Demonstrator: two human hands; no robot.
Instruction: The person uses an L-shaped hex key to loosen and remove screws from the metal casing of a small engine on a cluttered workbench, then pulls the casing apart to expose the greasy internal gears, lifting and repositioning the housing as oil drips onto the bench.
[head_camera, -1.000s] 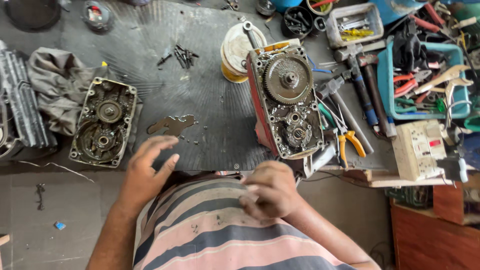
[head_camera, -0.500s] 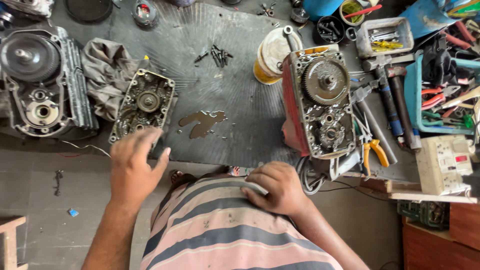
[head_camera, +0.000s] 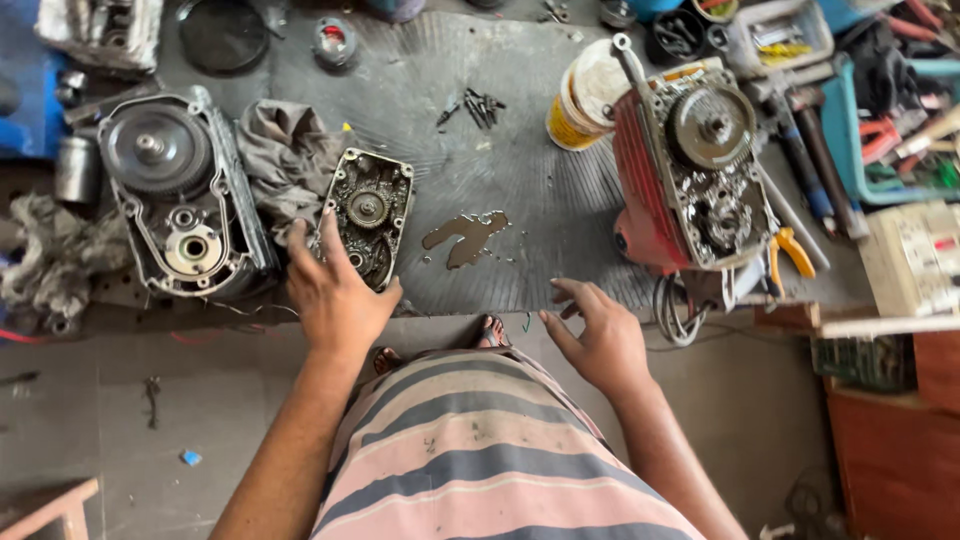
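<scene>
I see my left hand (head_camera: 335, 290) lying over the near end of a small dark gear cover (head_camera: 368, 215) on the ribbed black mat (head_camera: 540, 190). The fingers (head_camera: 330, 232) are spread and flat: the index runs up along the cover's left edge, the thumb hooks toward its near right corner. The hand is open and rests against the part, not clamped round it. The cover lies open face up, its small gear showing, just beyond my fingertips and partly beneath them. Its long axis runs away from me toward the far edge of the mat, leaning slightly right at the top, with the narrower end nearest my palm.

To the cover's left a grey rag (head_camera: 285, 160) touches it, and beyond the rag sits a large engine casing (head_camera: 175, 200) with a round toothed wheel.

My right hand (head_camera: 600, 335) hovers at the mat's near edge, fingers loosely curled and apart, holding nothing. It is well apart from the cover. A brown flat gasket (head_camera: 465, 235) lies between the two hands, further onto the mat. Off to the right stands a red machine body (head_camera: 690, 165) with exposed gears, orange-handled pliers (head_camera: 790, 250) just beside it.
</scene>
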